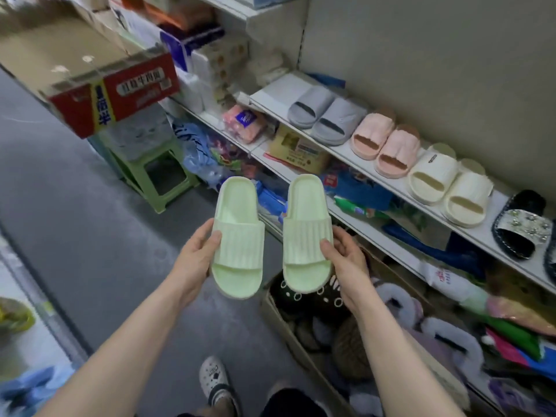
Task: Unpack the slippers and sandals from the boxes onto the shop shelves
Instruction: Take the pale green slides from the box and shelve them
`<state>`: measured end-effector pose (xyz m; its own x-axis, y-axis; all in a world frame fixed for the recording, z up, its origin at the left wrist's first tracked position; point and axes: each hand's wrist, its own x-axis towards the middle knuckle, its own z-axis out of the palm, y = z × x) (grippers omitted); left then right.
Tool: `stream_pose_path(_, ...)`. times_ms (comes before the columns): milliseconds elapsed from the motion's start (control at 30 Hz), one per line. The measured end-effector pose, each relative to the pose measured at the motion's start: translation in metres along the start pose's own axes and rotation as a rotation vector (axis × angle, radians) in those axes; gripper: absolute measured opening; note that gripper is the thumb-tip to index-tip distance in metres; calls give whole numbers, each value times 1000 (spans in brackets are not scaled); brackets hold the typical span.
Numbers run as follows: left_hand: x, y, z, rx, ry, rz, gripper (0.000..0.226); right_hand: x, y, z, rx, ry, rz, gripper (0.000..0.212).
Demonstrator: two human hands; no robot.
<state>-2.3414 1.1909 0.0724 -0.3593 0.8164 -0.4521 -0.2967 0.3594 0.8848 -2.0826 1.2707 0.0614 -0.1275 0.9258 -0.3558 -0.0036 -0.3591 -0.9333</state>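
I hold a pair of pale green slide slippers in mid-air, toes toward me. My left hand (197, 254) grips the left green slipper (237, 236) by its outer edge. My right hand (346, 260) grips the right green slipper (307, 233) the same way. Below them an open cardboard box (279, 320) on the floor holds dark and furry slippers. On the white shelf (391, 173) to the right stand grey slides (325, 115), pink slides (385, 145), cream slides (448, 185) and a black jewelled sandal (520, 227).
A red carton (120, 88) sits on a green plastic stool (150, 167) at the upper left. Lower shelves are packed with bagged goods (358, 188). Fluffy lilac slippers (445, 335) lie at the lower right. Grey floor (75, 206) runs along the left; my white clog (216, 380) shows below.
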Motion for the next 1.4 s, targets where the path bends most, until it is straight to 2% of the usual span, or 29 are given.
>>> stream_pose_path(167, 81, 54, -42, 54, -37, 29, 29, 37, -16, 71, -16, 90, -6, 60)
stream_pose_path(300, 156, 94, -38, 56, -58, 57, 31, 91, -40, 103, -25, 129, -61, 41)
stream_pose_path(467, 250, 141, -27, 67, -85, 84, 20, 190, -71, 138, -44, 147, -147, 41)
stream_pose_path(633, 339, 182, -17, 183, -137, 106, 25, 296, -106, 177, -56, 183, -111, 41)
stream_pose_path(800, 418, 203, -5, 265, -91, 122, 31, 368, -123, 203, -52, 247, -16, 41)
stream_pose_path(867, 451, 211, 0, 297, -87, 97, 41, 390, -129, 209, -93, 279, 9, 41)
stream_pose_path(933, 480, 219, 2, 326, -107, 61, 43, 405, -137, 214, -202, 279, 21, 45)
stream_pose_path(1000, 500, 223, 6, 369, -145, 8, 41, 413, -142, 217, -441, 275, 4, 49)
stream_pose_path(1133, 524, 224, 16, 357, -210, -35, 31, 423, -145, 226, -921, 356, -142, 50)
stream_pose_path(1233, 542, 228, 20, 363, -218, -50, 35, 439, -145, 229, -1059, 400, -236, 47)
stream_pose_path(1300, 552, 231, 24, 358, -232, -41, 38, 448, -146, 227, -1181, 400, -244, 55)
stream_pose_path(1400, 567, 238, 30, 347, -267, -13, 21, 457, -152, 222, -1142, 260, -220, 62)
